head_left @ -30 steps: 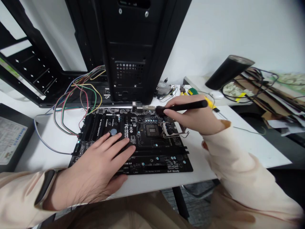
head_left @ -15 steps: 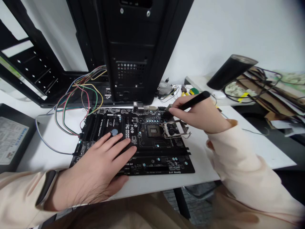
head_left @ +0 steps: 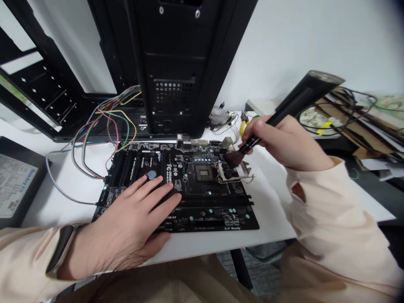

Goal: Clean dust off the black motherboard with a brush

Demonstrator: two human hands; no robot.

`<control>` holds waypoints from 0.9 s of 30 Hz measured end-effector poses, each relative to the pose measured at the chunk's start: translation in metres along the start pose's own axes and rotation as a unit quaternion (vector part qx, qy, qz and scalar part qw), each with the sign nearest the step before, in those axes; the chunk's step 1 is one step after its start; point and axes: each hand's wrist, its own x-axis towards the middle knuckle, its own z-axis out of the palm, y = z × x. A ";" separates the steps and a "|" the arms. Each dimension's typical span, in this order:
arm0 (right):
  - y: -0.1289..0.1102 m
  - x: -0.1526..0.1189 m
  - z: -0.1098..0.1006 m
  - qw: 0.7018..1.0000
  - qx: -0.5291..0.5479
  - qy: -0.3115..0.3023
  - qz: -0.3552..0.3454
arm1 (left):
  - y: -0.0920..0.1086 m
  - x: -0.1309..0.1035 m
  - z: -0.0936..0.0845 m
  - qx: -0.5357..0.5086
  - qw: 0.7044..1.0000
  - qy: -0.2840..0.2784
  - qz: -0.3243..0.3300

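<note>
A black motherboard (head_left: 195, 206) lies flat on the white table. My left hand (head_left: 135, 214) rests on its left part, fingers spread, with the thumb near the front edge. In my right hand (head_left: 274, 136) is a black-handled brush (head_left: 290, 103), slanting down to the left. Its dark bristles (head_left: 234, 158) are at the raised metal socket frame (head_left: 243, 171), right of the CPU socket (head_left: 204, 173). Contact between bristles and board is hard to make out. Coloured wires (head_left: 118, 126) run to the board's left side.
Behind the board stands a black computer case (head_left: 176, 54). A labelled power supply (head_left: 19, 181) sits at the left. A cooler (head_left: 218, 115) and yellow-handled pliers (head_left: 243, 126) lie behind the board. Cables and cardboard (head_left: 353, 122) are piled at the right.
My right hand has moved right and the brush is more upright in view, its bristles now showing over the socket frame. My left hand has stayed in place.
</note>
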 end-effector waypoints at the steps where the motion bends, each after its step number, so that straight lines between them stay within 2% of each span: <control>1: 0.001 0.000 -0.002 1.000 0.022 -0.016 0.015 | 0.000 0.000 0.000 0.000 1.000 -0.004 0.000; 4: 0.003 0.000 -0.005 0.992 0.007 -0.109 0.063 | 0.001 0.000 -0.001 0.001 1.000 -0.010 0.003; 7: 0.001 -0.002 -0.005 0.978 -0.026 -0.190 0.078 | 0.001 -0.001 0.000 0.002 1.000 -0.002 0.000; 12: -0.004 -0.006 -0.002 0.985 -0.004 -0.174 0.021 | 0.001 0.000 0.000 -0.004 1.000 -0.005 -0.007; 16: -0.006 -0.008 -0.001 0.979 0.004 -0.198 -0.041 | 0.001 0.002 -0.003 -0.005 1.000 -0.011 0.001; 24: -0.010 -0.015 0.015 0.971 0.084 -0.206 -0.088 | 0.001 -0.001 0.001 0.001 1.000 -0.002 -0.002; 27: -0.012 -0.017 0.021 0.970 0.071 -0.208 -0.100 | 0.002 -0.001 0.002 -0.001 1.000 -0.001 -0.006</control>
